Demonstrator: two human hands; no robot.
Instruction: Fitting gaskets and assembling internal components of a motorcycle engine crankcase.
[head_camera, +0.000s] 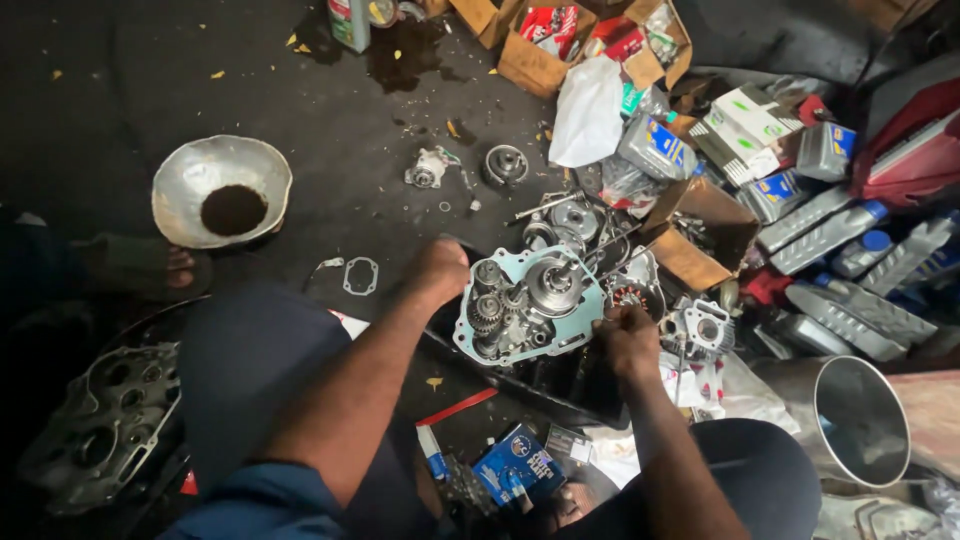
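An open engine crankcase with a pale blue gasket around its rim and several exposed gears lies on a black tray on the floor. My left hand is closed on the case's left edge. My right hand grips the right edge of the case, fingers curled near the gasket; whether a small part is pinched in them is too small to tell. Both forearms reach down from the bottom of the head view.
A metal bowl with dark oil sits at the left, an engine cover at the lower left. Loose gears, grey oil bottles, cardboard boxes and a steel cylinder crowd the right. A thin gasket lies on the floor.
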